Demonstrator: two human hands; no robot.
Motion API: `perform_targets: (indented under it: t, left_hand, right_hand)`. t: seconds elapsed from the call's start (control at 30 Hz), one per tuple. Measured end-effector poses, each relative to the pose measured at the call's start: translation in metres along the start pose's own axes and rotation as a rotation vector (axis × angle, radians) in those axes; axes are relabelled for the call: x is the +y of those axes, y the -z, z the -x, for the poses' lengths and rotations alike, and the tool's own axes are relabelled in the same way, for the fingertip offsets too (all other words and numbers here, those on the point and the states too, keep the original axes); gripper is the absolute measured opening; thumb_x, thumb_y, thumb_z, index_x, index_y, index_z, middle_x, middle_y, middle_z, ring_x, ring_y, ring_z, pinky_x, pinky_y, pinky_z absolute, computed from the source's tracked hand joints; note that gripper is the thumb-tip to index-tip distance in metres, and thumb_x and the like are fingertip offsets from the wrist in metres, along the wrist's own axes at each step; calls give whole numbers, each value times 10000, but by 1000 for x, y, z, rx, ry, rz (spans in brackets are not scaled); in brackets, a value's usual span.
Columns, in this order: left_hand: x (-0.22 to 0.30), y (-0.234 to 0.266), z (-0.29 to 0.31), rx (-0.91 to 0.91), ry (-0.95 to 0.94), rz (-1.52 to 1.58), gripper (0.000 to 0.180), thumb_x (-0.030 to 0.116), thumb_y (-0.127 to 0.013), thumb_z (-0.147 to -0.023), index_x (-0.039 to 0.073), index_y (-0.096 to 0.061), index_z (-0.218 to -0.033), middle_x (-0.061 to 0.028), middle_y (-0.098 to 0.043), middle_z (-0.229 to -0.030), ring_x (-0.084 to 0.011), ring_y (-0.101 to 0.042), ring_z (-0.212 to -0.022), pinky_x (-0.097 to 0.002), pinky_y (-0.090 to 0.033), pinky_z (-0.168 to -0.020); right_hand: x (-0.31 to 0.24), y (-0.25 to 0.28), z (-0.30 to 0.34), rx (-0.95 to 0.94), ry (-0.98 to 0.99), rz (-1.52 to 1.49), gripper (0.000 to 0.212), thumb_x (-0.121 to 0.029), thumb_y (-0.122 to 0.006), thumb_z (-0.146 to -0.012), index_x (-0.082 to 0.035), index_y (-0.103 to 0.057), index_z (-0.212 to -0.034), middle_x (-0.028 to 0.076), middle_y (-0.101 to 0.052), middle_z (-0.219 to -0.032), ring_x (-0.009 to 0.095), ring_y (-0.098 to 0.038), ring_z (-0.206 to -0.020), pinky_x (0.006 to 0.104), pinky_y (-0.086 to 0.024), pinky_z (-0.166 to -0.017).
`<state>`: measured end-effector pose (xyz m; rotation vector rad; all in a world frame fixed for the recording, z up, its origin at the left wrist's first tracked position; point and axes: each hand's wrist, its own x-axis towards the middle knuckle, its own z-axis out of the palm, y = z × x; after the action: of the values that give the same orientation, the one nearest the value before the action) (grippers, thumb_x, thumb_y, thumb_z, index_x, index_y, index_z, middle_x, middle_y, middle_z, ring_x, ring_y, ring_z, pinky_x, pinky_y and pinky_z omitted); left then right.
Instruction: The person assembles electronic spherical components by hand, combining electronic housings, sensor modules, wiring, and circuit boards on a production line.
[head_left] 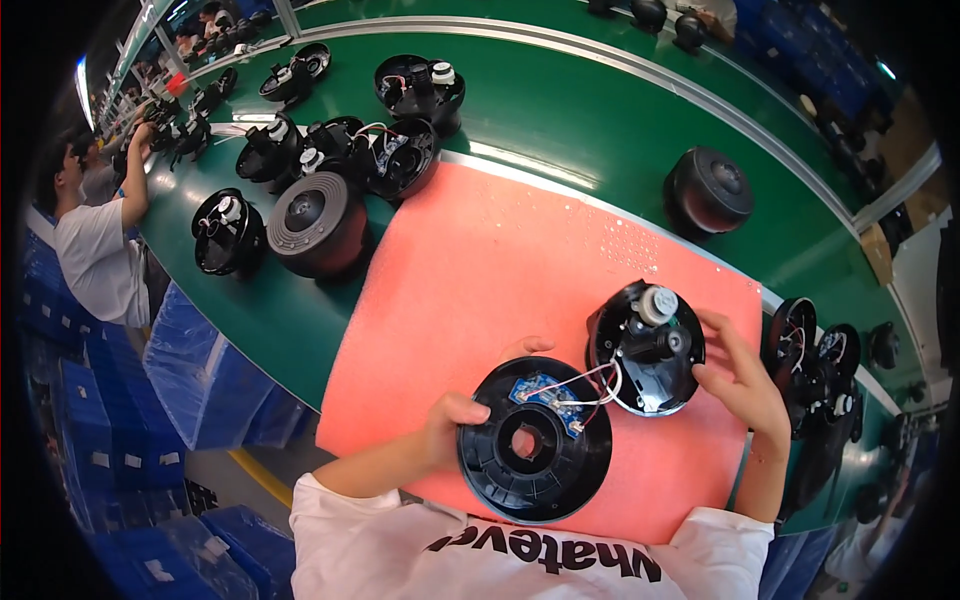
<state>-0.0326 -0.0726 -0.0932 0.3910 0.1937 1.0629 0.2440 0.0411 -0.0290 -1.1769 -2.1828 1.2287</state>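
My left hand (455, 428) grips a round black plastic cover (490, 470) by its left rim, thumb on top. The cover's inner side faces up, with a hole in its middle and a curved blue circuit board (548, 396) along its upper part. White and dark red wires (600, 385) run from the board to a black bowl-shaped housing (640, 385) on the right. Inside that housing sits a round white-and-silver motor (658, 304). Around the housing's right rim my right hand (742, 385) is curled, thumb and fingers against its side. Fingers under the cover are partly hidden.
A pink foam mat (450, 270) covers the green table (540, 90) before me. Several opened housings (405, 160) and a closed black unit (320, 225) stand left; another closed unit (708, 190) is beyond the mat. More open parts (815, 360) lie right. A co-worker (100, 245) works far left.
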Motion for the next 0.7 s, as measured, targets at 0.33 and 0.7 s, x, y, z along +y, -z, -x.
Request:
perform_targets:
  t: [0.33, 0.7]
  left_hand:
    - [-25, -38, 4, 29, -56, -294, 1077, 350, -714, -731, 92, 88, -1403, -148, -312, -1333, -248, -334, -1258, -370, -267, -1028]
    - [-16, -34, -9, 2, -258, -1700, 580, 110, -621, -760, 24, -423, -1298, -205, -352, -1363, -320, -342, -1265, -439, -319, -1001]
  right_hand:
    - [-78, -65, 45, -23, 962, 421, 184, -196, -580, -801, -56, -566, -920, 200, -604, -1026, 269, -630, -803, 370, -525, -698]
    - [-47, 14, 59, 298, 438, -84, 303, -129, -682, -708, 17, -637, -970, 175, -629, -870, 294, -623, -847, 363, -504, -728]
